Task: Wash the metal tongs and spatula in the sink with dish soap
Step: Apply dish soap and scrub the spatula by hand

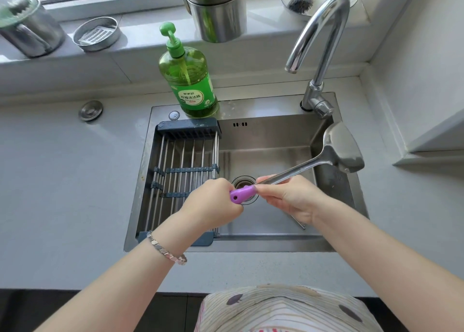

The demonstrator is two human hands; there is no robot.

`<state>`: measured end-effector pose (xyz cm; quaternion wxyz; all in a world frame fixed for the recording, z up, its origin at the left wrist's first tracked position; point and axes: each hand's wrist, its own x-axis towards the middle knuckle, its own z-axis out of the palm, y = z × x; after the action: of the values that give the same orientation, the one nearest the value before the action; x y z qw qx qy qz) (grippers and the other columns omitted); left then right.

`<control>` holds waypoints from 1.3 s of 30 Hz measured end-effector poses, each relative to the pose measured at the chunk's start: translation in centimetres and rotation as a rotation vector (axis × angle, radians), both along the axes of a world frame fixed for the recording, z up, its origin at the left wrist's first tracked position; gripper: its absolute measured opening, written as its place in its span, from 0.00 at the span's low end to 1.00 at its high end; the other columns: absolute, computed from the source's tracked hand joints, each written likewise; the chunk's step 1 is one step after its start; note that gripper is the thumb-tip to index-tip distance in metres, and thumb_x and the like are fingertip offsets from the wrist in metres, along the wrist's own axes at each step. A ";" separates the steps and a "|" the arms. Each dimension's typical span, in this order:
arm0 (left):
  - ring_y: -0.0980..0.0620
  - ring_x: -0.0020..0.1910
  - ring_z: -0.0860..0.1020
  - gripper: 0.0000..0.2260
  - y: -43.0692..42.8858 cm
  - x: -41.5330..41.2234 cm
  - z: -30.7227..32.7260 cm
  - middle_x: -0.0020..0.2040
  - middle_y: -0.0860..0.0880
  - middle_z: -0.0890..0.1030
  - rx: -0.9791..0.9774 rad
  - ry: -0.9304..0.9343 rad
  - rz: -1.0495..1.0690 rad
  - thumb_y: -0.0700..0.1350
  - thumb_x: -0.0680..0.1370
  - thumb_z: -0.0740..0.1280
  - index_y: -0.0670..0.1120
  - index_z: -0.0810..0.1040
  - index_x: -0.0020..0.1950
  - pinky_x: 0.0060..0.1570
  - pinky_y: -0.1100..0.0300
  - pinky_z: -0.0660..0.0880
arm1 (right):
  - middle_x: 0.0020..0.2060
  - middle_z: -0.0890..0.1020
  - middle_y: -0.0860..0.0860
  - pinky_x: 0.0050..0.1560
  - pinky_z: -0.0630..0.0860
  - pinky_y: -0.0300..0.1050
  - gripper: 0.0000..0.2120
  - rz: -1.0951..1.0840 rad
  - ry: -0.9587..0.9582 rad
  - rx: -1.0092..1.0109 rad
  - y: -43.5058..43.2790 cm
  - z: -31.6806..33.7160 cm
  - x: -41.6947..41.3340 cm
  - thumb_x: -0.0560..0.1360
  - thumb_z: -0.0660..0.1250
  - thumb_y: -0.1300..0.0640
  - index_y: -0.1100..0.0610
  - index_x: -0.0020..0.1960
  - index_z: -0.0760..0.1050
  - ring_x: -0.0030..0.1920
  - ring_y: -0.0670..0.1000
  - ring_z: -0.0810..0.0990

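Spatula (342, 145) is held above the sink (263, 130), blade over its right rim, presumably so drips fall inside. Its purple grip (242, 193) is clasped by the left hand (213, 203), its shaft pinched by the right hand (291, 198). Soap bottle (190, 85) stands behind the sink, untouched.

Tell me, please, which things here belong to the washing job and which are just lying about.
In use: spatula, soap bottle, sink, tap, left hand, right hand.
Lying about: rack, brush, steel pots, plug.
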<state>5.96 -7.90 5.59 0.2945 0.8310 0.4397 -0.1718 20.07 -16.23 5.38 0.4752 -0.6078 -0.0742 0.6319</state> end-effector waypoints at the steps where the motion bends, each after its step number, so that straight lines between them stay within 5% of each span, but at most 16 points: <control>1: 0.47 0.28 0.69 0.07 0.1 -0.1 0.1 0.27 0.49 0.70 0.040 -0.001 -0.031 0.44 0.71 0.65 0.45 0.72 0.33 0.31 0.61 0.67 | 0.32 0.81 0.51 0.32 0.76 0.30 0.05 0.016 0.005 -0.020 0.0 -0.1 0.1 0.68 0.72 0.67 0.59 0.38 0.79 0.30 0.42 0.80; 9: 0.46 0.40 0.77 0.09 -0.9 -0.4 0.5 0.34 0.50 0.74 0.445 -0.096 -0.135 0.50 0.75 0.61 0.47 0.76 0.42 0.36 0.60 0.67 | 0.26 0.82 0.49 0.32 0.78 0.34 0.09 0.016 -0.223 0.203 -0.6 0.3 -0.6 0.68 0.70 0.72 0.59 0.35 0.79 0.29 0.44 0.81; 15: 0.46 0.36 0.76 0.08 -0.3 -0.8 0.2 0.31 0.51 0.72 0.315 -0.084 -0.075 0.49 0.75 0.62 0.49 0.72 0.36 0.38 0.59 0.75 | 0.32 0.82 0.55 0.33 0.79 0.33 0.11 0.041 -0.204 0.088 -1.6 0.7 -0.1 0.77 0.61 0.66 0.63 0.38 0.78 0.28 0.44 0.81; 16: 0.46 0.33 0.75 0.09 -0.2 -1.0 0.0 0.30 0.51 0.72 0.236 -0.075 -0.048 0.48 0.75 0.63 0.48 0.73 0.36 0.37 0.58 0.76 | 0.30 0.81 0.53 0.31 0.77 0.33 0.12 0.137 -0.401 0.076 -2.2 0.6 0.2 0.77 0.63 0.62 0.61 0.36 0.79 0.26 0.43 0.79; 19: 0.48 0.28 0.69 0.10 0.0 -1.2 -0.7 0.27 0.49 0.70 -0.004 -0.072 0.045 0.45 0.73 0.65 0.46 0.72 0.32 0.32 0.58 0.71 | 0.31 0.78 0.48 0.38 0.70 0.37 0.10 0.283 -1.439 0.357 -3.4 0.1 1.0 0.73 0.64 0.53 0.55 0.37 0.82 0.34 0.45 0.74; 22: 0.49 0.27 0.64 0.11 0.0 -0.9 -0.7 0.27 0.48 0.66 -0.183 -0.107 0.098 0.43 0.71 0.66 0.44 0.68 0.32 0.33 0.58 0.64 | 0.45 0.81 0.55 0.55 0.70 0.50 0.11 0.474 -1.830 0.729 -3.6 -1.5 2.3 0.74 0.63 0.54 0.53 0.50 0.83 0.50 0.53 0.75; 25: 0.50 0.25 0.63 0.12 0.3 -0.7 0.0 0.28 0.49 0.65 -0.290 -0.089 0.070 0.44 0.71 0.69 0.45 0.67 0.33 0.32 0.58 0.62 | 0.49 0.81 0.54 0.58 0.71 0.53 0.13 0.737 -1.825 0.872 -2.7 -1.8 3.9 0.76 0.61 0.55 0.49 0.57 0.80 0.51 0.54 0.79; 29: 0.52 0.24 0.64 0.12 0.3 -0.5 0.8 0.28 0.50 0.66 -0.280 0.044 -0.115 0.44 0.71 0.69 0.46 0.67 0.32 0.29 0.61 0.61 | 0.41 0.81 0.52 0.30 0.77 0.47 0.12 1.109 -1.603 1.071 -1.0 -0.2 4.4 0.77 0.55 0.54 0.49 0.57 0.74 0.30 0.54 0.77; 32: 0.51 0.25 0.63 0.13 0.5 -0.5 1.1 0.28 0.50 0.66 -0.247 0.118 -0.212 0.45 0.71 0.69 0.47 0.66 0.31 0.29 0.60 0.60 | 0.38 0.80 0.50 0.24 0.73 0.43 0.14 1.268 -1.583 1.081 -0.9 -0.3 4.5 0.76 0.54 0.52 0.46 0.61 0.68 0.26 0.52 0.73; 35: 0.52 0.24 0.63 0.14 0.6 -0.8 1.1 0.27 0.50 0.65 -0.275 0.120 -0.203 0.44 0.71 0.69 0.47 0.65 0.31 0.28 0.61 0.60 | 0.29 0.74 0.46 0.19 0.60 0.38 0.21 1.296 -1.599 1.027 -1.4 -0.9 5.1 0.73 0.53 0.55 0.44 0.65 0.65 0.23 0.48 0.62; 39: 0.51 0.24 0.63 0.16 0.5 -1.0 0.8 0.27 0.50 0.65 -0.295 0.091 -0.168 0.45 0.70 0.69 0.47 0.63 0.30 0.27 0.62 0.61 | 0.25 0.71 0.43 0.20 0.54 0.35 0.22 1.254 -1.672 1.043 -1.5 -0.4 5.7 0.72 0.55 0.55 0.43 0.63 0.74 0.24 0.46 0.57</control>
<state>4.98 -7.40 6.40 0.3778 0.8038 0.3516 -0.2959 25.82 -17.75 4.95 0.0749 -0.4225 -0.9018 0.0519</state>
